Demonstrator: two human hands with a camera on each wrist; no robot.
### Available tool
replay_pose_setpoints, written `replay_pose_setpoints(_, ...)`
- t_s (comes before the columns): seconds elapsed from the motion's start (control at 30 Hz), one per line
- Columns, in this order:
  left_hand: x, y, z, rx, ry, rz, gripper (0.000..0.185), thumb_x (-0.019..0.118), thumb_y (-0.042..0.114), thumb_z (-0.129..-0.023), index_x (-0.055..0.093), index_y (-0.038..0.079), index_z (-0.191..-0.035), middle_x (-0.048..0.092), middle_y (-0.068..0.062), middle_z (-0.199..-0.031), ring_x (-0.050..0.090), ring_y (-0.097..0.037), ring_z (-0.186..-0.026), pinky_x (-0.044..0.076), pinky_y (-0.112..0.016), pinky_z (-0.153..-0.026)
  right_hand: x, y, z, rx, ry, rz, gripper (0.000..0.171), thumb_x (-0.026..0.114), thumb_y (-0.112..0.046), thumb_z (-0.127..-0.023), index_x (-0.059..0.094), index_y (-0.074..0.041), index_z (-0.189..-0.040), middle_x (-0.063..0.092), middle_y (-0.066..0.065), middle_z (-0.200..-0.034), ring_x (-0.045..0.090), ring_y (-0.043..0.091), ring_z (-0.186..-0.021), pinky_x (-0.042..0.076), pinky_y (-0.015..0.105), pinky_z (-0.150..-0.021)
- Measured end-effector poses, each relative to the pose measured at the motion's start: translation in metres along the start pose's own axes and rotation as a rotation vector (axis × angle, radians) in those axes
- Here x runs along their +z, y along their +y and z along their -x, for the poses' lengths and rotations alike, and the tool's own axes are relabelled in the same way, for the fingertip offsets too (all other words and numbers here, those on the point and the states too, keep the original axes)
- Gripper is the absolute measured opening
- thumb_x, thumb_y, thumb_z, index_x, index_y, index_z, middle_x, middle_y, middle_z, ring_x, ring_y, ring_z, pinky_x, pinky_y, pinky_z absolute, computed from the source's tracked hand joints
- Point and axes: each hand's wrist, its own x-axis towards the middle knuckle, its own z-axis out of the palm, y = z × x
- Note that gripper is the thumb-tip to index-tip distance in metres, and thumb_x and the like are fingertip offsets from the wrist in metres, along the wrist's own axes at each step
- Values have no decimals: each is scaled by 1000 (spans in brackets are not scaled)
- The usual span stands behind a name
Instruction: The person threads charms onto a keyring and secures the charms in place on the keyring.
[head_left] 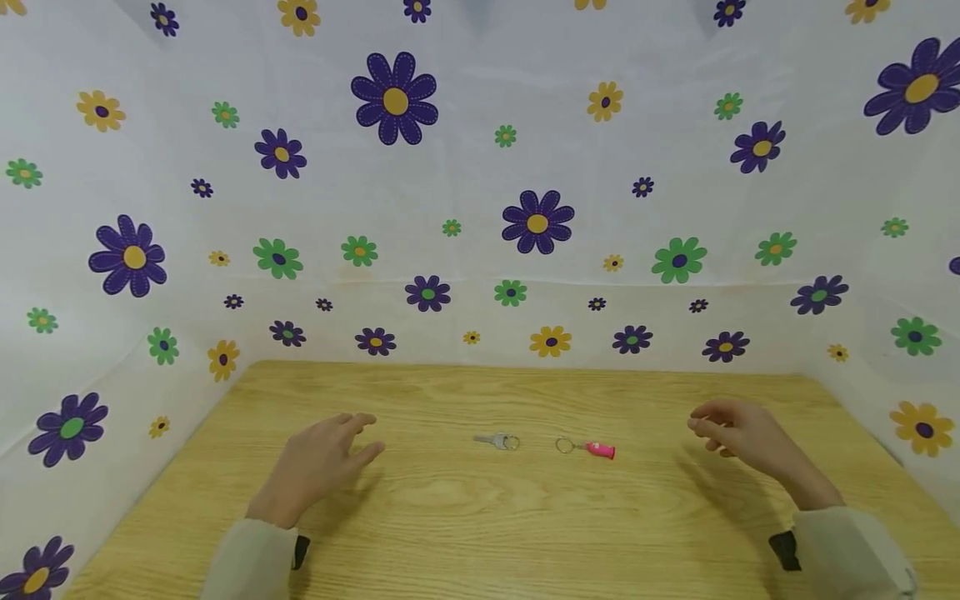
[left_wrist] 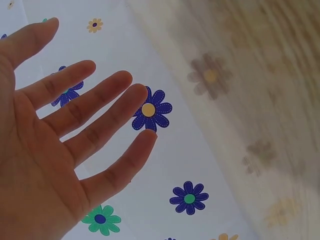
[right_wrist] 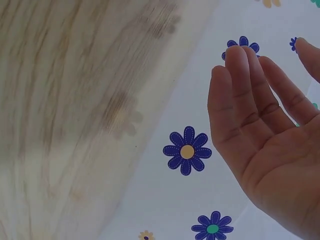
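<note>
Two small items lie apart in the middle of the wooden table (head_left: 450,517) in the head view. On the left is a silver key (head_left: 492,439) with a small split ring (head_left: 512,442) at its right end. To its right lies a keychain with a metal ring (head_left: 564,446) and a pink charm (head_left: 600,450). My left hand (head_left: 318,462) hovers left of the key, its fingers spread and holding nothing. Over the right part of the table, my right hand (head_left: 742,437) hangs with loosely bent fingers and an empty palm, which the right wrist view also shows.
A white sheet with purple, green and yellow flowers (head_left: 393,100) rises behind the table and along both sides. Pale sleeves (head_left: 251,560) and dark wrist bands (head_left: 786,551) show at both wrists. The table's back edge (head_left: 525,367) meets the sheet.
</note>
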Motion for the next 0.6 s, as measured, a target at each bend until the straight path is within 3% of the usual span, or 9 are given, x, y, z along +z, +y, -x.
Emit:
replay_pose_setpoints(0.3,7,6,-8,-1,-25,41,37,68,35,-98,70,6,-121,72,-13,-111,70,-28,-89,57,-48,-74,11,-2,-4,5,-30,-75,36,59,-15,-103,61,17,-118,70,16,-99,65,22,-78,58,31,-66)
replay_pose_setpoints(0.6,7,10,-17,-19,-39,75,38,67,35,-98,69,6,-122,73,-12,-110,70,-28,-90,57,-48,-76,19,-10,-14,33,-58,-89,37,59,-17,-104,60,16,-120,69,18,-102,64,23,-82,59,35,-70)
